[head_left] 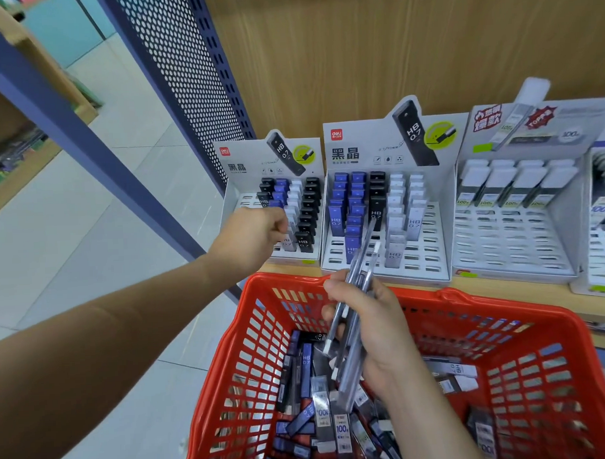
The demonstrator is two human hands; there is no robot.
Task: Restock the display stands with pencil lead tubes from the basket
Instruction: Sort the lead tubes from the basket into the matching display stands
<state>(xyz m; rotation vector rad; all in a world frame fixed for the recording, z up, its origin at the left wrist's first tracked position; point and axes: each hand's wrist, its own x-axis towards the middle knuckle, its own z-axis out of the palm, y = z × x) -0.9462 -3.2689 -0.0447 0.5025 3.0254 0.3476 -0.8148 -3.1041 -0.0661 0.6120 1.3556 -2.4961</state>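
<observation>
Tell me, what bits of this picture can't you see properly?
Head view:
- Left hand: its own back hides the fingertips at the left stand, so whether it holds a tube is unclear.
- Red basket: near side cut off by the bottom edge.
- Rightmost stand: cut off by the right edge.
- Bundle of tubes in right hand: count blurred.

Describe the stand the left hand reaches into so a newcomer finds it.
Above the red basket, white display stands line the wooden shelf. Take the leftmost stand, beside the perforated blue panel. Only it has black tubes down its right side.
</observation>
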